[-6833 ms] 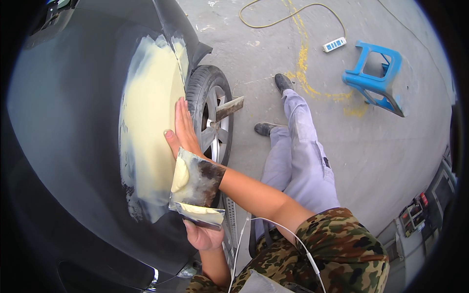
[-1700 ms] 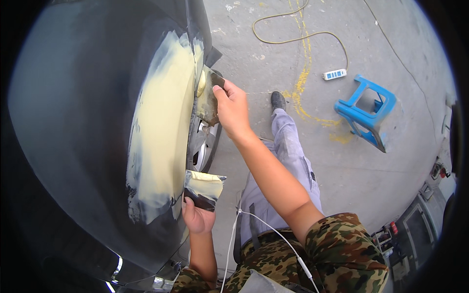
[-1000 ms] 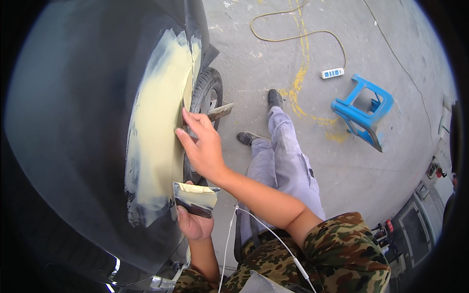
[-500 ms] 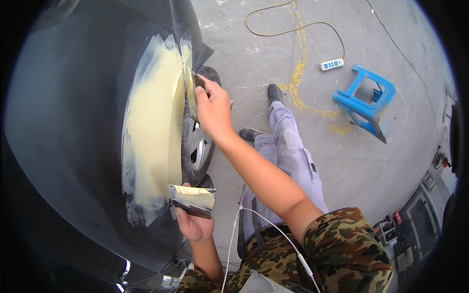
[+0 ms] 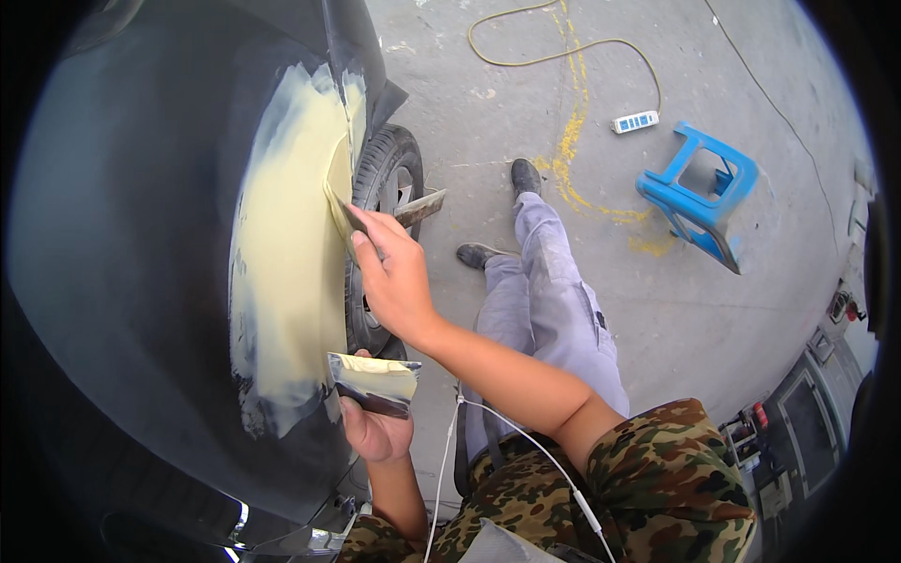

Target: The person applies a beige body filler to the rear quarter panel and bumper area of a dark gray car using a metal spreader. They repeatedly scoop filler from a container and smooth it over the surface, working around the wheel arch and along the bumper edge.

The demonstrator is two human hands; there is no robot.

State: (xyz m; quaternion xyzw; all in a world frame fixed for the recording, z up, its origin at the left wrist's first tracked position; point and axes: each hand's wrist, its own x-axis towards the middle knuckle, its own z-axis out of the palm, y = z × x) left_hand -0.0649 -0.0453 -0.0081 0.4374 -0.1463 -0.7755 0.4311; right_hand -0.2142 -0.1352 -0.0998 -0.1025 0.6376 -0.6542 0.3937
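Note:
My right hand grips a thin spreader pressed to a pale cream filler patch on the dark car panel. Putty coats the spreader's face, and its edge lies near the patch's right side, beside the wheel arch. Lower down, my left hand grips a small rectangular plate with cream putty along its top edge, near the bottom right of the patch. Behind my right hand is the tyre, with a flat metal piece sticking out at the wheel.
Grey floor spreads to the right, with yellow markings, a blue plastic stool, a power strip and a yellow cable. My legs and feet stand beside the wheel. Tools and equipment line the far right edge.
Earliest, my right hand lay flat on the patch, and my left held both tools. Now my right holds the spreader; over the last half second it moved down and slightly left.

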